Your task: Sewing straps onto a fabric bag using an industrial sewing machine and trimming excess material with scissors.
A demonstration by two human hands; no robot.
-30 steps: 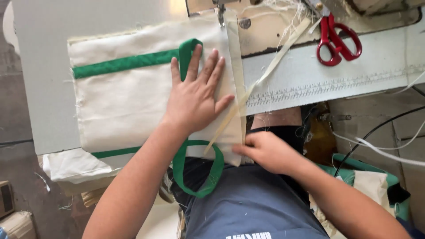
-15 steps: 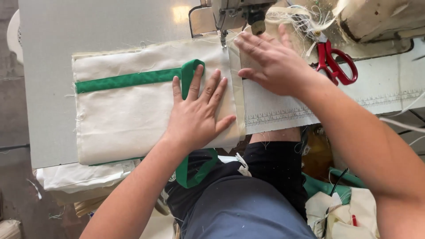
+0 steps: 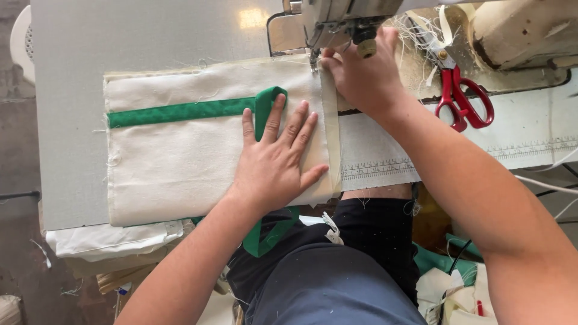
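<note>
My left hand (image 3: 274, 162) lies flat, fingers spread, on a cream canvas bag piece (image 3: 174, 168) that carries a green webbing strap (image 3: 180, 111) with a loop under my fingers. A cream binding strip (image 3: 330, 138) runs along the piece's right edge. At the top of that strip, by the sewing machine's presser foot (image 3: 314, 54), my right hand (image 3: 361, 75) has its fingers curled on the strip's end. The strap's lower loop (image 3: 265, 235) hangs over my lap.
Red-handled scissors (image 3: 460, 99) lie on the machine bed to the right. The sewing machine head (image 3: 343, 18) is at the top. A grey table (image 3: 72, 120) holds the work. Fabric scraps and green pieces (image 3: 439, 265) pile below at the right.
My right hand went from the table's front edge up to the needle area at the strip's top. The view has shifted; my left hand stays pressed on the fabric.
</note>
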